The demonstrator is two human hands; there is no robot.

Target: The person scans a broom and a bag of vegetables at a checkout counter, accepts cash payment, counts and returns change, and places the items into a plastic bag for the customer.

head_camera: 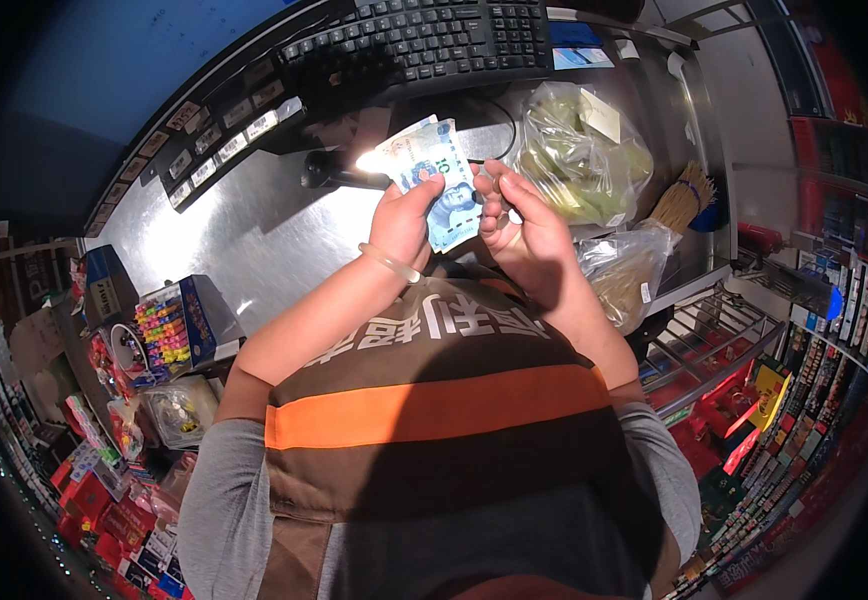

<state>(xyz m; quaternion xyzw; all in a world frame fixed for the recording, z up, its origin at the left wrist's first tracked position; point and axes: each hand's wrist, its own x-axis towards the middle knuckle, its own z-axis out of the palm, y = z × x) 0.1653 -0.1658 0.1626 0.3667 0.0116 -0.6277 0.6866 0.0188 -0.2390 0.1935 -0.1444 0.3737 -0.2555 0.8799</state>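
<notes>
My left hand point(408, 221), with a pale bangle point(389, 262) on its wrist, grips a small fan of paper banknotes point(445, 196). The thumb lies across the front note, a blue ten. Just right of the notes, my right hand point(520, 217) is turned palm up with curled fingers. A small round coin-like object point(498, 184) sits between its thumb and forefinger; the fingers partly hide it. Behind the left hand lies a black handheld device point(336, 171), and a bright glare meets the edge of the notes.
A black keyboard point(434, 41) spans the far side of the steel counter point(299, 217). Bagged green produce point(584, 161) stands at right, near a straw whisk point(681, 199) and a clear plastic bag point(621, 266). Boxed colourful sweets point(164, 326) are at left; a wire rack point(711, 345) is low right.
</notes>
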